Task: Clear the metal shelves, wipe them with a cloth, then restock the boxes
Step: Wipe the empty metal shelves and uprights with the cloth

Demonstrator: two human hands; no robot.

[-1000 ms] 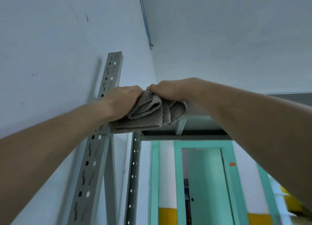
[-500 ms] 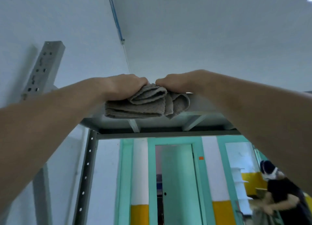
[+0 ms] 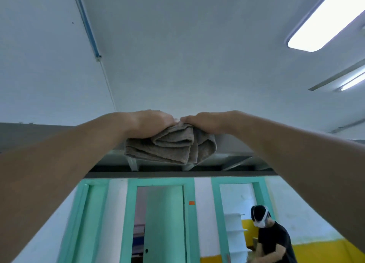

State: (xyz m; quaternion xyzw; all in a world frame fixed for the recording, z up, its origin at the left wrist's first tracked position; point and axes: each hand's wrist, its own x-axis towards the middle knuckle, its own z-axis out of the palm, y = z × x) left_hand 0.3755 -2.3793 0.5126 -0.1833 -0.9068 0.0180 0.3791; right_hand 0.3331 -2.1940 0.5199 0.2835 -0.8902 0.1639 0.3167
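Note:
A folded grey cloth lies bunched on the front edge of the top metal shelf, which I see from below. My left hand grips the cloth's left part from above, fingers curled over it. My right hand grips the right part, its knuckles almost touching the left hand. The shelf's upper surface is hidden. No boxes are in view.
Behind the shelf stand teal door frames with a half-open door. A person in a black shirt bends at the lower right beside a white rack. Ceiling lights hang at the upper right.
Both hands have slid the cloth to the right along the shelf edge. The perforated uprights at the left have left the view, and the person at the right has come in.

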